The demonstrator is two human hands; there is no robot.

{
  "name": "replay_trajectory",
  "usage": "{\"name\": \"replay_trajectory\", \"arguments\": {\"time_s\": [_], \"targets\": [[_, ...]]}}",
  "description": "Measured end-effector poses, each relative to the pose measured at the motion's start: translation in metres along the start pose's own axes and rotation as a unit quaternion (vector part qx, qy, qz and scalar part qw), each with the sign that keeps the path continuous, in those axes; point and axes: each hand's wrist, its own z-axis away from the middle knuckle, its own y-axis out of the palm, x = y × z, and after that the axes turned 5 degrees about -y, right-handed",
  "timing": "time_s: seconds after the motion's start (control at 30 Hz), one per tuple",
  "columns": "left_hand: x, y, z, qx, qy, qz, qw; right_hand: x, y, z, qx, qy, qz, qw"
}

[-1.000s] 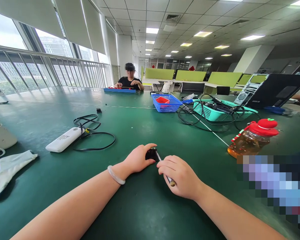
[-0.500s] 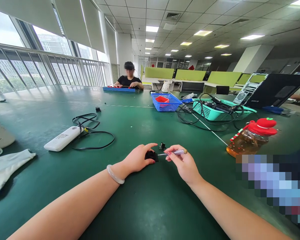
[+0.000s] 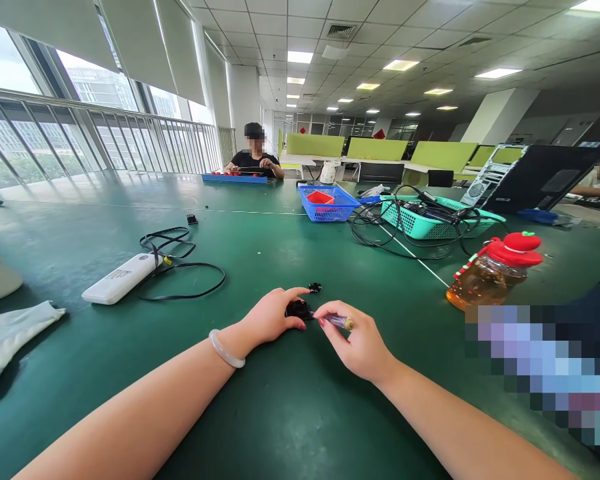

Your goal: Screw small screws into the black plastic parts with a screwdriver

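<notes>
Against the green tabletop [image 3: 280,413], my left hand [image 3: 265,317] is closed around a small black part [image 3: 298,309], thumb on the near side and fingers on the far side. What kind of part it is cannot be made out. My right hand [image 3: 363,343] pinches a thin screwdriver [image 3: 339,321] with a pale, see-through handle. The tool points left, its tip end close to the right side of the black part; whether it touches is hidden by my fingers. Just beyond my left fingertips lies a second small black piece [image 3: 315,288].
A white power bank [image 3: 123,279] with a looped black cable lies to the left. Farther off are a blue basket [image 3: 330,212], a teal basket [image 3: 420,223] with tangled cables and a red-lidded bottle [image 3: 490,277]. Across the table sits a person [image 3: 255,160] at a blue tray.
My right hand and the screwdriver have come left, closer to the black part, and less of the shaft shows. The loose black piece looks lower and differently turned. The view has shifted slightly.
</notes>
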Motion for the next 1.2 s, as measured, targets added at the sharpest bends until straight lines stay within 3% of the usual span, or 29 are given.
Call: {"name": "replay_trajectory", "arguments": {"time_s": [0.2, 0.33, 0.53, 0.73, 0.97, 1.1, 1.2], "targets": [[0.000, -0.001, 0.000, 0.001, 0.004, -0.002, 1.000, 0.002, -0.006, -0.003, 0.019, 0.049, -0.042, 0.998], [0.000, -0.001, 0.000, 0.002, 0.005, 0.002, 1.000, 0.003, -0.005, -0.001, 0.023, 0.032, -0.067, 0.997], [0.002, 0.000, 0.001, 0.007, 0.014, -0.013, 1.000, 0.001, 0.001, 0.001, 0.082, 0.042, -0.103, 0.990], [0.003, 0.002, 0.002, 0.000, 0.031, -0.024, 0.999, -0.009, -0.005, 0.001, 0.005, 0.070, -0.133, 0.989], [0.000, 0.001, 0.003, -0.034, 0.056, -0.019, 0.998, -0.014, -0.003, -0.003, 0.021, 0.115, -0.120, 0.986], [-0.002, -0.001, 0.005, -0.084, 0.086, -0.009, 0.993, -0.012, -0.005, -0.001, 0.008, 0.089, -0.127, 0.988], [-0.002, -0.001, 0.004, -0.123, 0.102, -0.007, 0.987, -0.016, -0.008, 0.000, -0.064, 0.045, -0.123, 0.989]]}}
